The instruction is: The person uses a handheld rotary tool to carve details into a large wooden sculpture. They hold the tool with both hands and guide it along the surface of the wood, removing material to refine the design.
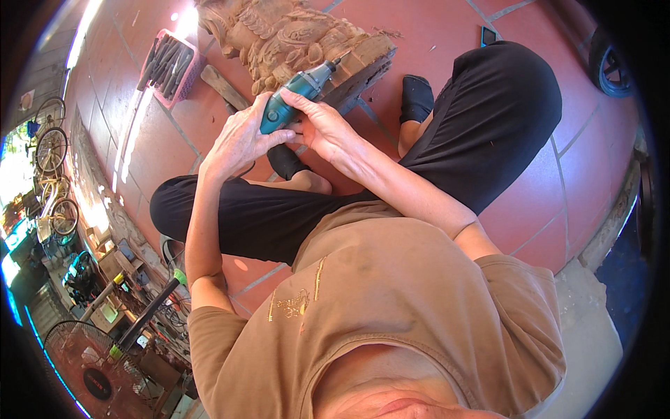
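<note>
A teal rotary tool (281, 112) with a grey nose and a thin bit is held in front of me, its bit pointing up and to the right. My left hand (241, 138) grips its rear left side, thumb stretched along the lower end. From the right, my right hand (319, 127) holds the body, thumb on top and fingers curled beneath, partly hidden. Just beyond the tool lies a brown wood carving (283, 42) with deep relief; the bit overlaps its near right end in the view, and contact cannot be told.
A pink basket (187, 82) of dark slender tools stands at the far left, with a wooden handle (225, 87) beside it. My crossed legs in black trousers (506, 119) flank the tiled floor. A phone-like device (488, 35) lies far right. A fan (98, 377) and bicycles (52, 150) are leftward.
</note>
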A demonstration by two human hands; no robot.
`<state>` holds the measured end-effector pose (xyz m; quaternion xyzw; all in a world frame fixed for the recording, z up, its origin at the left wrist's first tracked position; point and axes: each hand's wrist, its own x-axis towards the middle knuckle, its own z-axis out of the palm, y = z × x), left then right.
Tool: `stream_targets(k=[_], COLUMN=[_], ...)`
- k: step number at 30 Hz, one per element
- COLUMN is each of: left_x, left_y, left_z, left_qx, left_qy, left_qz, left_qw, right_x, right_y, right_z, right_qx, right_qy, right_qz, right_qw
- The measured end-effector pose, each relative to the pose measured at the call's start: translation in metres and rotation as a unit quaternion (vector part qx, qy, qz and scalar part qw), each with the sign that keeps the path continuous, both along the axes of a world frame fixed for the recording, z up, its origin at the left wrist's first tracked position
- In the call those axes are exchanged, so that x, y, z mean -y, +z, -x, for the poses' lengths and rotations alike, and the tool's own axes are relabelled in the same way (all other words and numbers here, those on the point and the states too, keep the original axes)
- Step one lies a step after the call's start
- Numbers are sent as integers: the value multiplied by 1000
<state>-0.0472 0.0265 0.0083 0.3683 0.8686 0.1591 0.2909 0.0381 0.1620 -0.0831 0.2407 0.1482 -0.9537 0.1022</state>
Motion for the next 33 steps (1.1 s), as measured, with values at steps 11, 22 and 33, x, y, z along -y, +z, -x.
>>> stream_targets(k=[11,22,33], left_x=[2,-1,0], left_y=[-2,5,5], left_z=[-2,-3,-3], left_qx=[2,17,24], left_qy=[5,-1,-8], left_qz=[-23,0,8], left_qw=[1000,1000,1000], right_x=[-1,1,1], right_y=[2,-2,6], right_z=[-1,-4,-10], right_qx=[3,-1,13], right_qy=[1,1,-7], right_qz=[-6,1,11], right_qw=[1000,1000,1000])
